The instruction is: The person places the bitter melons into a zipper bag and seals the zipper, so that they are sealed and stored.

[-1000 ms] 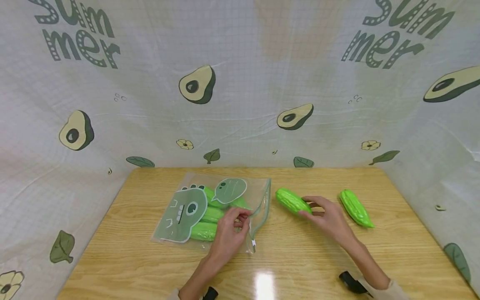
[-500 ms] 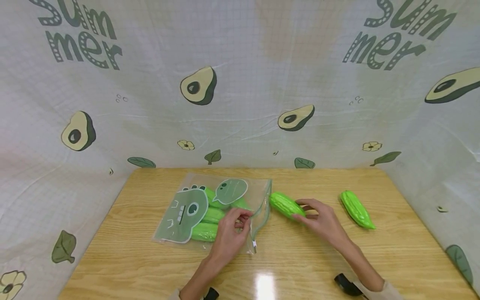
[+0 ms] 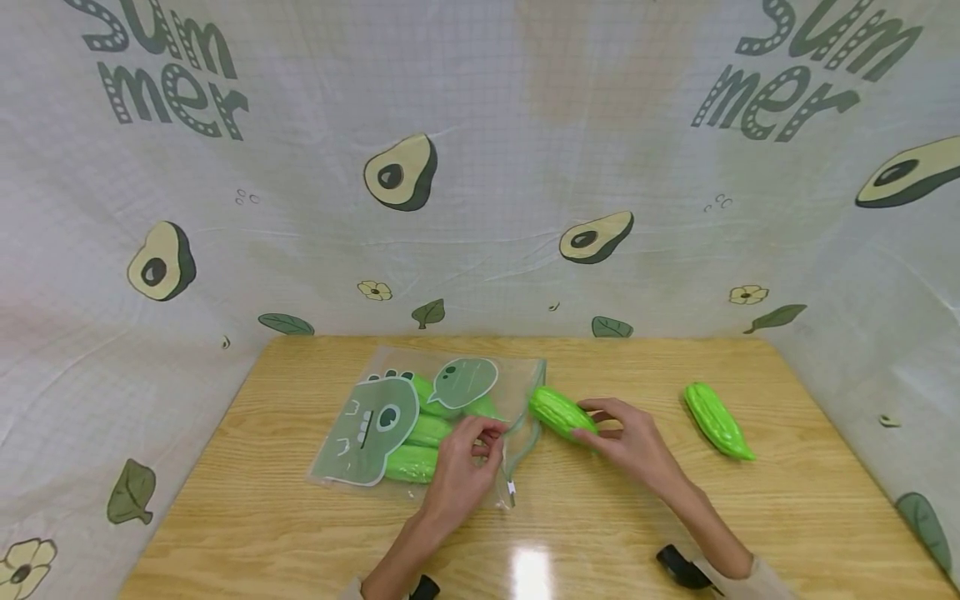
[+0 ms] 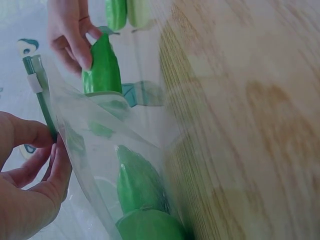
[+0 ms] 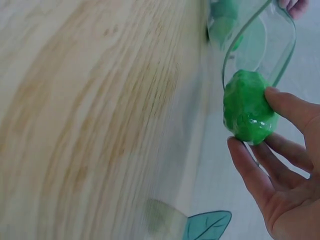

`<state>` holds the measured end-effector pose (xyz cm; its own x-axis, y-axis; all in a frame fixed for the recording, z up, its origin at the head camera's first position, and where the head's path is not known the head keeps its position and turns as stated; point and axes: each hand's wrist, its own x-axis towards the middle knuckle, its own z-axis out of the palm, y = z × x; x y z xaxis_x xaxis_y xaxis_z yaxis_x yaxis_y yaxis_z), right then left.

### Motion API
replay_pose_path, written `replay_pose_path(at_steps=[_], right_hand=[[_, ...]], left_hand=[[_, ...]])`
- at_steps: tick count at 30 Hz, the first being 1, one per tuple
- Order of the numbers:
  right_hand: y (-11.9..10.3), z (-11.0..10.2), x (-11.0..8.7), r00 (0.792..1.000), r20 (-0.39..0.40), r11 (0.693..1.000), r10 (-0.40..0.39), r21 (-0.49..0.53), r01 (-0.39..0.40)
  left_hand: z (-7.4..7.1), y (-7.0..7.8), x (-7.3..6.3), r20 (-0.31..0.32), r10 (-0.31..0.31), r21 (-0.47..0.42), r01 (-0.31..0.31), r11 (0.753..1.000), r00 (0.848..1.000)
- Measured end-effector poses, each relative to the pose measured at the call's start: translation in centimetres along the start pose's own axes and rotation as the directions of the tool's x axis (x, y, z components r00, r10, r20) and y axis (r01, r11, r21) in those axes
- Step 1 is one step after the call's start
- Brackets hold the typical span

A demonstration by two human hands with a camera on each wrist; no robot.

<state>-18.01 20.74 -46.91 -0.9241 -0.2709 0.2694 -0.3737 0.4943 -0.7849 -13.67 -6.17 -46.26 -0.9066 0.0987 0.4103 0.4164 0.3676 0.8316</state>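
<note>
Counter (image 3: 247, 525): pale wood grain, a bright glare patch near the front edge. Backdrop cloth (image 3: 495, 100): white, enclosing the back, left and right edges of the counter; printed with halved avocados, leaves, flowers and "Summer" lettering.

Spare bitter melon (image 3: 718, 421): one, bright green, ridged, lying loose toward the right edge of the counter, well apart from the bag, its pointed end toward the front right corner. The right forearm crosses the counter between it and the front edge. Black bands (image 3: 678, 567), one at each wrist; beige sleeves (image 3: 757, 583).

Zip bag (image 3: 510, 379): one, clear, lying flat left of the counter's middle, mouth facing the right edge. Print: green one-eyed monster and speech bubble. Fittings: green zip strip (image 4: 46, 110), white slider (image 4: 34, 83) at the front corner of the mouth. Contents: several green bitter melons (image 3: 411, 464), partly covered by the print and a hand; exact count cannot be told.

Left hand (image 3: 467, 462): over the mouth, thumb and fingertips pinching its edge, the two sides parted.

Right hand (image 3: 633, 442): moderately spread, thumb and fingers round the rear of the held bitter melon (image 3: 561, 412), whose far end is at the parted mouth; depth of entry unclear.
</note>
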Motion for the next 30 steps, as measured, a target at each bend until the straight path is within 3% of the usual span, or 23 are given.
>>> replay_pose_path(at_steps=[30], right_hand=[[-1.1, 2.5, 1.9, 0.999, 0.043, 0.999, -0.028, 0.022, 0.027]], left_hand=[[0.1, 0.2, -0.1, 0.002, -0.010, 0.007, 0.010, 1.000, 1.000]])
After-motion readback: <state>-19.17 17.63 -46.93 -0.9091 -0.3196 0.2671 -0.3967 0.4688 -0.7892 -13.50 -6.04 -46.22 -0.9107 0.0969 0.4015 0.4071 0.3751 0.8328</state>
